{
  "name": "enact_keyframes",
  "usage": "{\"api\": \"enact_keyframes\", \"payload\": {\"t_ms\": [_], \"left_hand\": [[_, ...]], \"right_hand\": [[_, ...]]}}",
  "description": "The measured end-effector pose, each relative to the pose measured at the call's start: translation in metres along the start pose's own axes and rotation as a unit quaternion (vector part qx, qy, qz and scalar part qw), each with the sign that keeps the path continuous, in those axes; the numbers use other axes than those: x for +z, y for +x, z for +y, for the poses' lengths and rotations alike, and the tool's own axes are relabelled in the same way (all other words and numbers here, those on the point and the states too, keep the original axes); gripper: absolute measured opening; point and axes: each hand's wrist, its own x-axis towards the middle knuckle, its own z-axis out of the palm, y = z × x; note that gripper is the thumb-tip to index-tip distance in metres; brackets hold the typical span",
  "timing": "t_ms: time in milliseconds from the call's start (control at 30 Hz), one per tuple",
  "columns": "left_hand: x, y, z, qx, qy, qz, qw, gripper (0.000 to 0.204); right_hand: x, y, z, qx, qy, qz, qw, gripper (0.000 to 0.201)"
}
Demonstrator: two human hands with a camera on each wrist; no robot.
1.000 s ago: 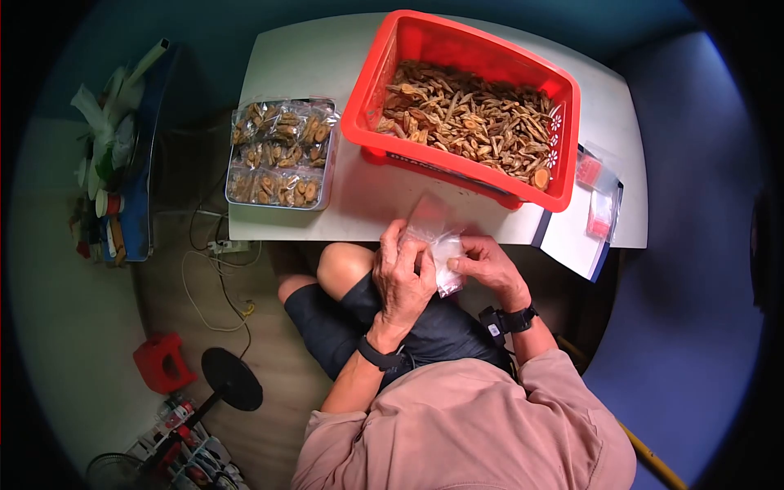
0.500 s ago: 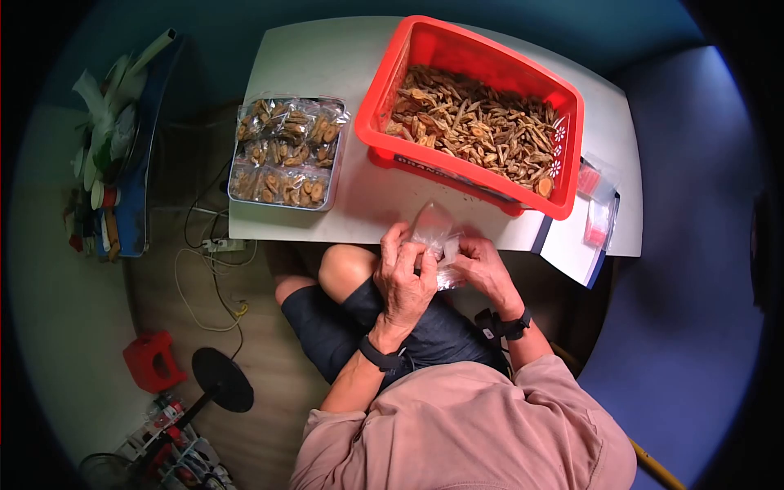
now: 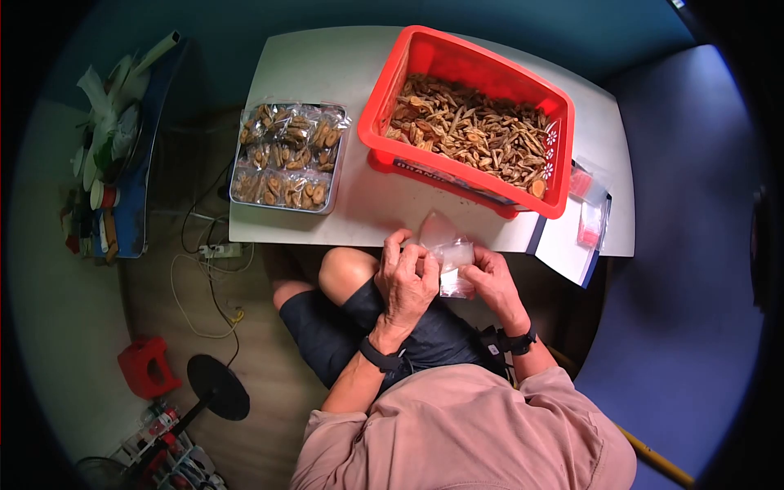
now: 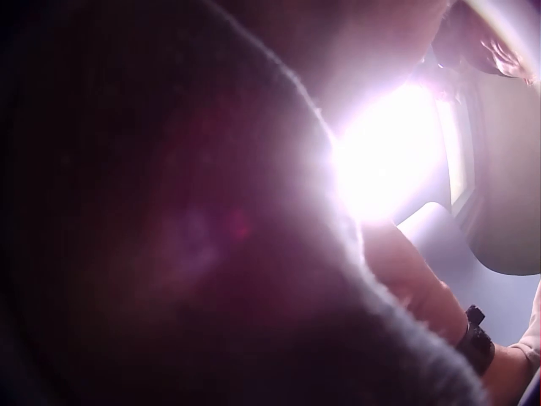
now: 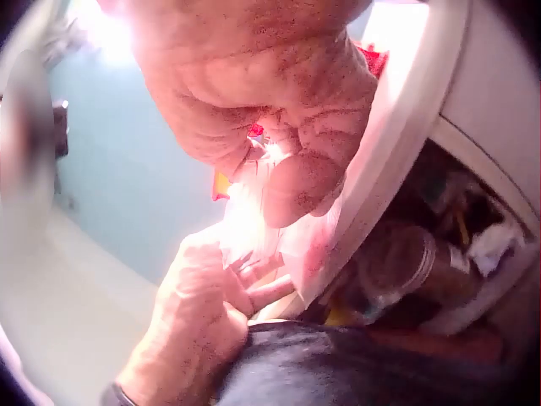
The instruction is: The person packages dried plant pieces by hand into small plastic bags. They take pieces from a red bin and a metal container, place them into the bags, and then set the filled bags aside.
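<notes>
In the head view my left hand [image 3: 404, 282] and right hand [image 3: 492, 284] meet over the lap, just off the table's front edge. Between them is a small clear plastic bag [image 3: 454, 282], its side pinched by my right thumb and fingers. My left fingers hold clear plastic too, and a thin film stands up above them. The right wrist view has the bag [image 5: 255, 211] washed out by glare, between the curled right hand and the left. Glare and a dark blur fill most of the left wrist view.
A red basket [image 3: 384, 147] of dried brown slices stands on the white table [image 3: 359, 220]. To its left, a tray [image 3: 333, 196] holds several filled clear bags. Flat packs with red marks [image 3: 590, 224] lie at the right edge. Cables [image 3: 214, 286] run across the floor.
The bag, crumpled half a second ago, now lies flatter and squarer between the hands. My right hand has shifted a little down along its side. The left hand stays nearly still.
</notes>
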Motion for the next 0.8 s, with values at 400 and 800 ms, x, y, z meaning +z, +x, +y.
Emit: {"api": "enact_keyframes", "payload": {"t_ms": [400,800], "left_hand": [[0.004,0.0,0.002,0.043,0.021,0.007,0.999,0.009],[0.005,0.001,-0.002,0.039,0.002,0.007,0.999,0.008]], "right_hand": [[0.0,-0.013,-0.029,-0.098,-0.246,0.065,0.962,0.021],[0.007,-0.013,-0.019,-0.041,0.011,0.023,0.999,0.021]]}}
